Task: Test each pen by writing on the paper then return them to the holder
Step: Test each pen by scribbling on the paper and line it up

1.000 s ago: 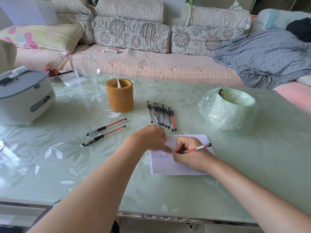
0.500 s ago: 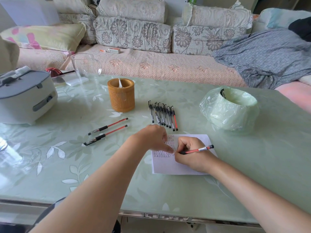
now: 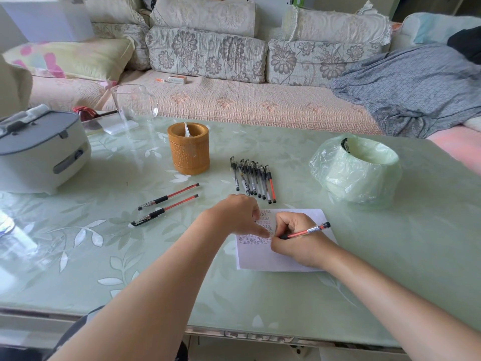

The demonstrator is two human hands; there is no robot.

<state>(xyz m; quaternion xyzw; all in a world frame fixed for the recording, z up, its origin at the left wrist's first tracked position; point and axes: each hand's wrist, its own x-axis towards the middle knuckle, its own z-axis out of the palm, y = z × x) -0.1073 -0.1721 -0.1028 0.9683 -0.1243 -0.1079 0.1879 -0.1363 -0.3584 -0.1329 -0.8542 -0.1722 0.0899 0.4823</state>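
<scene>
My right hand (image 3: pixel 296 241) grips a red pen (image 3: pixel 307 231), its tip down on the white paper (image 3: pixel 263 256) beside rows of small written marks. My left hand (image 3: pixel 235 214) rests on the paper's left upper part, thumb pressing it flat, holding nothing. A row of several pens (image 3: pixel 253 179) lies just beyond the paper. Two red pens (image 3: pixel 166 204) lie apart to the left. The brown cylindrical holder (image 3: pixel 188 152) stands farther back, left of the row.
A grey-and-white appliance (image 3: pixel 39 152) sits at the far left. A glass jug (image 3: pixel 134 105) stands behind the holder. A small bin lined with a green plastic bag (image 3: pixel 356 170) stands at the right. A sofa with cushions runs behind the table.
My right hand and the red pen have shifted slightly on the paper while writing. My left hand stays put.
</scene>
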